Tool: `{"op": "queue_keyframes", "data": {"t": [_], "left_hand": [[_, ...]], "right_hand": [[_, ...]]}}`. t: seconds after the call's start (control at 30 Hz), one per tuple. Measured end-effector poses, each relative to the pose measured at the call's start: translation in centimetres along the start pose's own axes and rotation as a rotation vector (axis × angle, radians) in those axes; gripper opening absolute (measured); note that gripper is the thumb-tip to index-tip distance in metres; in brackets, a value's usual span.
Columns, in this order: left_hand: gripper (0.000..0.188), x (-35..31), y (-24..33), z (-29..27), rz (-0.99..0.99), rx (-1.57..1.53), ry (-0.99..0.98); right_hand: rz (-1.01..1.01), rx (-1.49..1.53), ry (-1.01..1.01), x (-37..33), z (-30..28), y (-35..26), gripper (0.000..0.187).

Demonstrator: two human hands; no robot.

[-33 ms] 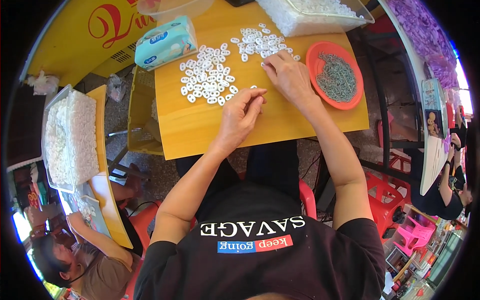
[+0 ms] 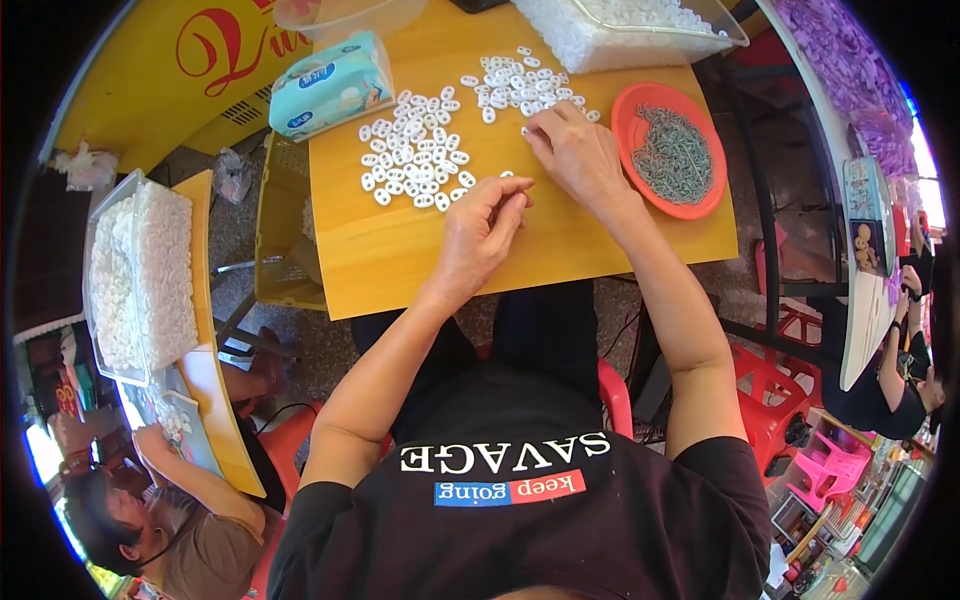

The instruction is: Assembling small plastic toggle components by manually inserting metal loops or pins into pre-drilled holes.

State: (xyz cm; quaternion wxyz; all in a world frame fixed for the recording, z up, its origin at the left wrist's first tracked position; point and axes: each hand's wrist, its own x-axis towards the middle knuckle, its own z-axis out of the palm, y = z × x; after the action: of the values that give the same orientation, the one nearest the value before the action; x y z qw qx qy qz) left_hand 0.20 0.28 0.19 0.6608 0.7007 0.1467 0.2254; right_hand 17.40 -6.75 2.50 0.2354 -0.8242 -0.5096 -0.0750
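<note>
Above the yellow tabletop [image 2: 390,252], the left hand [image 2: 476,236] half-curls and right hand [image 2: 582,155] bends beside white pieces [image 2: 528,92], any grip unclear.

Worn on top is a black, short-sleeved cloth T-shirt [image 2: 520,545] whose loose sleeves [image 2: 712,485] end above the elbows [image 2: 702,365]. A gently curved line of white serif capitals [image 2: 505,456] crosses its front, with a rectangular band [image 2: 510,488] just beside it, half blue, half red, bearing small white letters. Dark cloth trousers [image 2: 545,325] cover the legs. The forearms [image 2: 685,310], left hand [image 2: 475,240] and right hand [image 2: 580,152] are bare.
</note>
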Motion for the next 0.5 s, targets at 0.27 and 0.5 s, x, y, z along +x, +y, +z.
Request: {"op": "queue_keyframes", "data": {"t": [0.27, 0.5], "left_hand": [[0.019, 0.1, 0.1, 0.2, 0.035, 0.071, -0.018], [0.018, 0.2, 0.0, 0.1, 0.117, 0.160, -0.026]], "right_hand": [[0.007, 0.158, -0.147, 1.0, -0.7, 0.9, 0.012], [0.022, 0.117, -0.276, 0.3, -1.9, 0.1, 0.015]]}}
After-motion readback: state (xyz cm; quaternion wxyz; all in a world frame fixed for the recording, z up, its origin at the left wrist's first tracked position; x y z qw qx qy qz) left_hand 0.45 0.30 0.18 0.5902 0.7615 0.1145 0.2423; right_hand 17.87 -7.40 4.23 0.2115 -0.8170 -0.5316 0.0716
